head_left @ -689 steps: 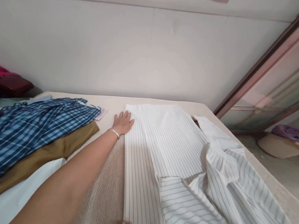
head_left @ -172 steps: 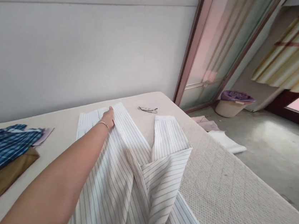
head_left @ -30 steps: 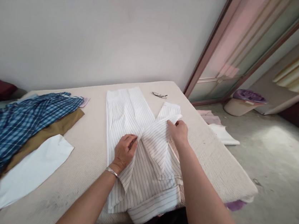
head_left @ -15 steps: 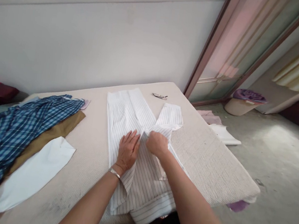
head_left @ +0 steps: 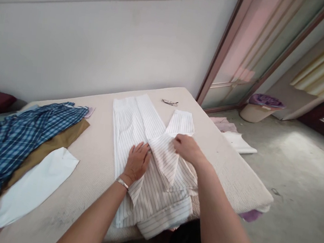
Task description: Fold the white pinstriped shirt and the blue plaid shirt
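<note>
A white striped shirt lies on the padded worktop. Since half a second ago, the right hand, pinching the sleeve, has drawn it rightward, away from the left hand, which stays spread flat on the fabric.

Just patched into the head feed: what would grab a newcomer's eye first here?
The white striped shirt lying mid-table, with the left hand pressing it flat and the right hand pinching a folded sleeve. Next, the blue plaid shirt heaped at the table's left over brown and white cloth.
</note>
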### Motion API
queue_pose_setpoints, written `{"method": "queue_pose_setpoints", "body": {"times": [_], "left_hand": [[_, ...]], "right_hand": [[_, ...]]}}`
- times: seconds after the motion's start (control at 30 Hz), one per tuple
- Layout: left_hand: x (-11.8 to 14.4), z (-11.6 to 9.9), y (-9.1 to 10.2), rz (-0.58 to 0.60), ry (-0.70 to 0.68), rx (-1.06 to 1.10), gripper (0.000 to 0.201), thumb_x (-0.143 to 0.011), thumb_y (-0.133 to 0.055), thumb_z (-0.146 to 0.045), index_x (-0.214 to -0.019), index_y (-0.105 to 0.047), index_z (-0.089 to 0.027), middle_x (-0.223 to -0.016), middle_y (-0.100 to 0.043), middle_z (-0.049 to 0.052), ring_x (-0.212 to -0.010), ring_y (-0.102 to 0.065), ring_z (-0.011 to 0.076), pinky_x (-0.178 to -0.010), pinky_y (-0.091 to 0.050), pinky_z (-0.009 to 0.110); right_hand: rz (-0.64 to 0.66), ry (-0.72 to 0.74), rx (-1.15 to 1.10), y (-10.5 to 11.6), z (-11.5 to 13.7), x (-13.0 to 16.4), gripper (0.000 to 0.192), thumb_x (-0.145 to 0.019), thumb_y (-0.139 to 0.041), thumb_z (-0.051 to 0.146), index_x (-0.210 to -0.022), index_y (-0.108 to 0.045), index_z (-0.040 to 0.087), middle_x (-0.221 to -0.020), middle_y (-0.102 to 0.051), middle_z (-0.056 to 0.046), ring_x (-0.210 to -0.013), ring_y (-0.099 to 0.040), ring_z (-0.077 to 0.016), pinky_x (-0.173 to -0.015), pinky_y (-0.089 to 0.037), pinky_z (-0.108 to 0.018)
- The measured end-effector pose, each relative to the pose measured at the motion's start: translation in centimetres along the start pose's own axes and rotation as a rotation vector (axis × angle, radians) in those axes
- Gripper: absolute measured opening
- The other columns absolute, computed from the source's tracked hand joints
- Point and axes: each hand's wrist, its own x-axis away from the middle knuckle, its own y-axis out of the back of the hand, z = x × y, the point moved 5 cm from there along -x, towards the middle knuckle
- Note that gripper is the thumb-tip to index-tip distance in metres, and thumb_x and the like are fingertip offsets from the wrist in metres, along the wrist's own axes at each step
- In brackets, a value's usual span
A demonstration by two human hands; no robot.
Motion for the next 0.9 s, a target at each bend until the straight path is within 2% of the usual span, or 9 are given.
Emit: {"method": "queue_pose_setpoints", "body": {"times": [0.07, 0.17, 0.27, 0.37, 0.47, 0.57, 0.67, 0.8, 0.9], "left_hand": [[0.0, 0.2, 0.2, -0.047, 0.008, 0.042, 0.031, -0.101, -0.047, -0.027, -0.13, -0.056, -0.023, -0.143, -0.061, 0.012, -0.141, -0.047, 0.0298, -0.118, -0.029, 0.059], [0.2, 0.1, 0.4, -0.055, -0.033, 0.053, 0.029, -0.1, -0.049, -0.028, -0.127, -0.056, -0.022, -0.14, -0.061, 0.014, -0.136, -0.05, 0.0294, -0.115, -0.034, 0.055], [-0.4, -0.7, 1.0, -0.082, -0.063, -0.018, 0.018, -0.097, -0.053, -0.029, -0.112, -0.061, -0.02, -0.134, -0.063, 0.016, -0.131, -0.052, 0.0315, -0.111, -0.038, 0.054], [-3.5, -3.2, 1.1, -0.123, -0.094, -0.079, 0.011, -0.093, -0.054, -0.023, -0.101, -0.061, -0.02, -0.122, -0.066, 0.016, -0.122, -0.057, 0.0316, -0.105, -0.042, 0.051], [-9.3, -7.5, -0.8, -0.012, -0.098, -0.025, 0.013, -0.095, -0.048, -0.02, -0.1, -0.061, -0.02, -0.105, -0.067, 0.012, -0.108, -0.061, 0.0278, -0.099, -0.046, 0.044], [-15.4, -11.8, -4.3, 0.141, -0.034, 0.03, 0.018, -0.097, -0.051, -0.03, -0.107, -0.059, -0.018, -0.112, -0.065, 0.016, -0.109, -0.061, 0.0283, -0.098, -0.046, 0.042], [-19.3, -14.8, -8.2, 0.242, -0.014, 0.044, 0.022, -0.088, -0.064, -0.026, -0.107, -0.061, -0.015, -0.116, -0.065, 0.02, -0.11, -0.063, 0.0317, -0.091, -0.048, 0.042], [-20.9, -15.4, -11.4, 0.329, 0.078, 0.104, 0.012, -0.076, -0.073, -0.017, -0.082, -0.062, -0.016, -0.1, -0.068, 0.02, -0.103, -0.066, 0.0335, -0.085, -0.048, 0.041], [-21.5, -14.0, -9.8, 0.255, 0.153, 0.213, 0.015, -0.074, -0.07, -0.014, -0.071, -0.057, -0.019, -0.091, -0.068, 0.013, -0.1, -0.066, 0.0292, -0.088, -0.047, 0.04]], "right_hand": [[-0.071, -0.149, 0.015, 1.6, -2.8, 0.0, 0.031, -0.098, -0.044, 0.023, -0.108, -0.071, 0.013, -0.108, -0.072, -0.017, -0.101, -0.067, -0.0251, -0.081, -0.047, -0.031], [-0.099, -0.312, 0.015, 2.1, -6.0, 0.0, 0.037, -0.097, -0.048, 0.03, -0.119, -0.069, 0.008, -0.115, -0.07, -0.023, -0.108, -0.066, -0.0312, -0.085, -0.049, -0.038], [-0.089, -0.379, -0.006, 1.8, -7.3, 0.0, 0.041, -0.095, -0.053, 0.035, -0.122, -0.068, 0.008, -0.113, -0.071, -0.023, -0.108, -0.068, -0.0317, -0.085, -0.051, -0.038], [-0.108, -0.386, -0.013, 2.3, -7.4, 0.1, 0.041, -0.094, -0.055, 0.036, -0.12, -0.07, 0.009, -0.117, -0.07, -0.024, -0.112, -0.067, -0.0341, -0.087, -0.052, -0.04], [-0.172, -0.379, -0.013, 3.8, -7.0, 0.6, 0.039, -0.097, -0.048, 0.033, -0.12, -0.069, 0.01, -0.121, -0.069, -0.024, -0.115, -0.066, -0.0363, -0.09, -0.051, -0.043], [-0.212, -0.381, -0.015, 5.2, -6.5, 1.2, 0.037, -0.099, -0.044, 0.032, -0.119, -0.069, 0.012, -0.119, -0.069, -0.023, -0.113, -0.067, -0.0357, -0.089, -0.051, -0.043], [-0.203, -0.391, -0.028, 5.8, -6.2, 1.6, 0.036, -0.1, -0.043, 0.031, -0.119, -0.068, 0.013, -0.117, -0.07, -0.022, -0.111, -0.067, -0.0346, -0.087, -0.052, -0.041], [-0.193, -0.385, -0.042, 6.0, -6.4, 1.7, 0.036, -0.101, -0.043, 0.033, -0.119, -0.067, 0.013, -0.117, -0.069, -0.021, -0.11, -0.067, -0.0334, -0.086, -0.051, -0.04], [-0.233, -0.383, -0.037, 6.2, -6.7, 1.7, 0.037, -0.101, -0.045, 0.039, -0.117, -0.068, 0.015, -0.115, -0.07, -0.021, -0.109, -0.067, -0.0359, -0.087, -0.051, -0.043]]}}
